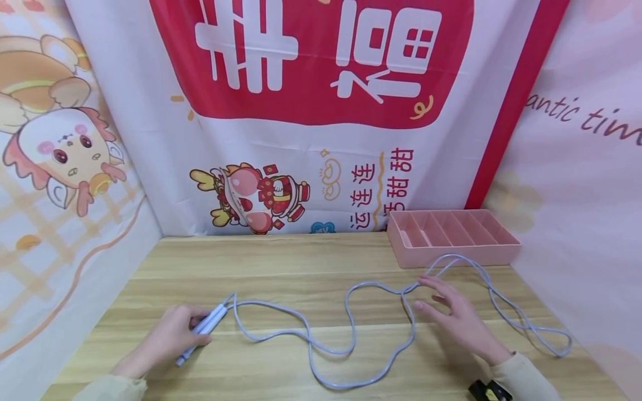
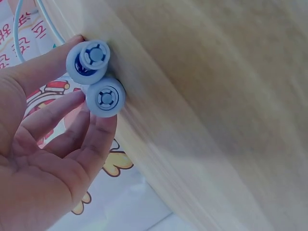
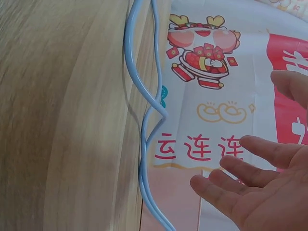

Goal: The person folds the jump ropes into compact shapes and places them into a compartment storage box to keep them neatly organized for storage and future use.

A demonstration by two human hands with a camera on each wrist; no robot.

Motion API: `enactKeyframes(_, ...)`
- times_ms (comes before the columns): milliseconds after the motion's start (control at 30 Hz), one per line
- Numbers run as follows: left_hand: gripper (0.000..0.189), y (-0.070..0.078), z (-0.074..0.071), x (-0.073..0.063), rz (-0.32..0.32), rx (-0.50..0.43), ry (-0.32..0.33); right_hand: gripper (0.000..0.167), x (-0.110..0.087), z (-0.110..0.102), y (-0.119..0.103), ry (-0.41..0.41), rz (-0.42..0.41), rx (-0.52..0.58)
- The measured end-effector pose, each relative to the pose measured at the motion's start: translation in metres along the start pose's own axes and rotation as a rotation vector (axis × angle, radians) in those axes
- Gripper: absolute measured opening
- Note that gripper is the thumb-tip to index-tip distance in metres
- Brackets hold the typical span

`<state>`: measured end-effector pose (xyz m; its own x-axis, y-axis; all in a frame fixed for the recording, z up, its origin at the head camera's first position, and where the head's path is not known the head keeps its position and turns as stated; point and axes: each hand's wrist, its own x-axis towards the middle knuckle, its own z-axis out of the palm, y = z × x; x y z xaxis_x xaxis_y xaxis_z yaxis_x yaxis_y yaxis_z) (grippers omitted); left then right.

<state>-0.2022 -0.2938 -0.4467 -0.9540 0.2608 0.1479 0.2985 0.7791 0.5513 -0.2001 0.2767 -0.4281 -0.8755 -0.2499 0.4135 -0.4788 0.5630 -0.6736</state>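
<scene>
Left hand (image 1: 173, 334), lower left, grips two pale-blue handles (image 1: 217, 317); cord (image 1: 346, 386) loops across to lower right. Right hand (image 1: 458, 318), lower right, near cord. Pink tray (image 1: 416, 256), right of centre.

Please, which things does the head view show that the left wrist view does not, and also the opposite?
Only the head view: the empty right grip and both beige fabric sleeves.
Only the left wrist view: round, slotted faces closing the ends of two light-blue plastic handles.
Both: those handles, the left grip holding them, the thin light-blue cord and the pale wooden table.
</scene>
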Motion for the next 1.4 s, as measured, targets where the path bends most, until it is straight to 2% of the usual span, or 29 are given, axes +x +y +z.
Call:
enactKeyframes(133, 0.056, -0.004, -0.002, 0.0, -0.013, -0.036, -0.038, 0.045, -0.002, 0.001, 0.002, -0.001, -0.004, -0.011)
enactKeyframes(233, 0.05, -0.01, -0.003, 0.001, 0.014, -0.049, -0.053, 0.043, -0.004, 0.002, 0.005, -0.005, 0.004, -0.019)
enactKeyframes(367, 0.039, -0.014, -0.005, 0.0, 0.017, -0.001, -0.033, 0.042, -0.004, 0.002, 0.007, -0.018, 0.011, -0.039)
enactKeyframes(467, 0.03, -0.013, -0.006, 0.0, -0.004, 0.023, -0.013, 0.042, -0.003, 0.002, 0.007, -0.028, 0.011, -0.056)
enactKeyframes(600, 0.015, -0.01, -0.008, 0.0, 0.02, 0.052, -0.008, 0.041, -0.002, 0.001, 0.008, -0.031, 0.015, -0.049)
enactKeyframes(800, 0.017, -0.007, -0.008, -0.001, 0.048, 0.095, -0.031, 0.038, -0.003, 0.002, 0.008, -0.023, 0.019, -0.072)
enactKeyframes(1033, 0.01, -0.001, -0.01, 0.001, 0.056, 0.043, -0.033, 0.036, -0.002, 0.002, 0.007, -0.019, 0.023, -0.08)
enactKeyframes(1167, 0.014, 0.003, -0.014, 0.004, 0.053, 0.01, -0.052, 0.035, -0.002, 0.001, 0.006, -0.017, 0.035, -0.063)
enactKeyframes(1400, 0.008, 0.011, -0.018, 0.004, 0.063, -0.07, -0.103, 0.033, -0.002, 0.001, 0.004, -0.021, 0.043, -0.06)
